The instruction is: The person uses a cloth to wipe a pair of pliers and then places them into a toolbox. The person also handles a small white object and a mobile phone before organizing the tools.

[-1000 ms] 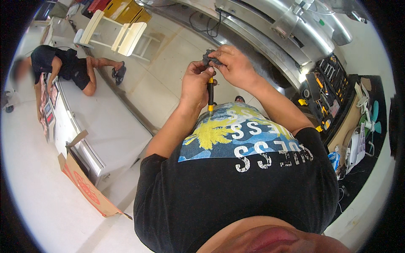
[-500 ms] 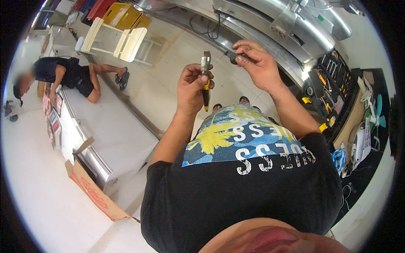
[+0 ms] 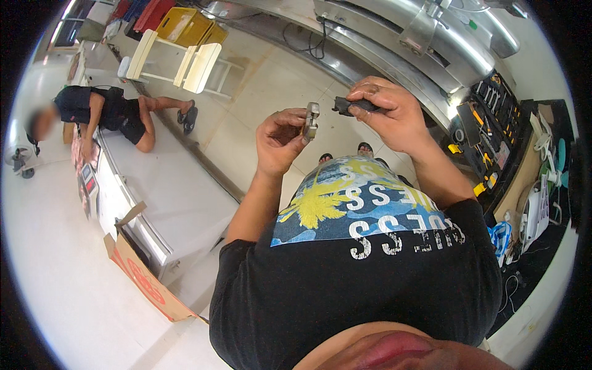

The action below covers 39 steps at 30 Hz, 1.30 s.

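Note:
In front of my chest, my left hand (image 3: 280,139) is closed around a hand tool (image 3: 312,117). Its grey metal head stands up past my fingertips, while its handle is hidden behind the fingers; I cannot make out its exact kind. Across a small gap, my right hand (image 3: 394,114) pinches a dark, roughly cylindrical part (image 3: 353,106) between thumb and fingers. The notched end of that part points left, at the metal head. The two are apart.
On the right, an opened tool case (image 3: 487,123) holds several wrenches and yellow-black tools. A stainless steel machine (image 3: 425,37) stands ahead. White chairs (image 3: 200,65) and yellow crates (image 3: 179,28) are at far left. Another person (image 3: 102,111) leans over the white counter (image 3: 166,179); a cardboard box (image 3: 145,280) lies nearer.
The tool in my left hand has turned, so its yellow-black handle no longer shows. My right hand has moved slightly right and down, and more of the dark part is visible.

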Available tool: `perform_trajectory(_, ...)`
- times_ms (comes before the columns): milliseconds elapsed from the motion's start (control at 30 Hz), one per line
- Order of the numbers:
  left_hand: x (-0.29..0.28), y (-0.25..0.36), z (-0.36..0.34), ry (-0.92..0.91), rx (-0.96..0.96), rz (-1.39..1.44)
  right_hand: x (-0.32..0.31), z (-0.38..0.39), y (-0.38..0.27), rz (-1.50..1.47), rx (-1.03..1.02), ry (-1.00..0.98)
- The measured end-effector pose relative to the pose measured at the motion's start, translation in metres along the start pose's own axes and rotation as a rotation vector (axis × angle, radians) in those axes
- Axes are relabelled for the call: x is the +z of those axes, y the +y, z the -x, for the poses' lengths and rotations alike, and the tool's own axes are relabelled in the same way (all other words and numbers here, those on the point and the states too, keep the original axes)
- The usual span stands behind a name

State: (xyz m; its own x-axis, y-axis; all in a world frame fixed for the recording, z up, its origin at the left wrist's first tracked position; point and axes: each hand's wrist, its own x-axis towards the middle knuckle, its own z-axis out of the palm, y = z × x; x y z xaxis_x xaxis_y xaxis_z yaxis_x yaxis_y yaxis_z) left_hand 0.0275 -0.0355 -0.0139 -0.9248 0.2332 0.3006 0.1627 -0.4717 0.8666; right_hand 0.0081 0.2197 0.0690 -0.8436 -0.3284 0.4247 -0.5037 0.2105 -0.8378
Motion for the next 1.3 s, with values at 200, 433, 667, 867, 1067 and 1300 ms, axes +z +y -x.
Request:
perform_trajectory(200,0.01,0.014,0.003,-0.013,0.039,-0.133,-0.004,0.002,-0.006,-0.114,-0.009,-0.065)
perform_trajectory(433,0.014,0.015,0.001,-0.013,0.103,-0.143,0.016,0.01,-0.013,-0.385,0.334,-0.077)
perform_trajectory(667,0.013,0.026,-0.002,-0.105,0.087,-0.409,0.025,-0.003,-0.005,-0.81,0.626,-0.153)
perform_trajectory(867,0.012,0.035,-0.01,-0.155,0.243,-0.718,0.032,-0.001,0.004,-0.865,0.727,-0.166)
perform_trajectory(1067,0.016,0.014,0.002,0.146,-0.178,-0.278,0.044,0.006,0.025,-0.68,0.755,0.023)
perform_trajectory(1300,0.018,0.013,-0.015,0.272,-0.421,0.087,0.05,-0.008,0.029,0.006,0.202,0.084)
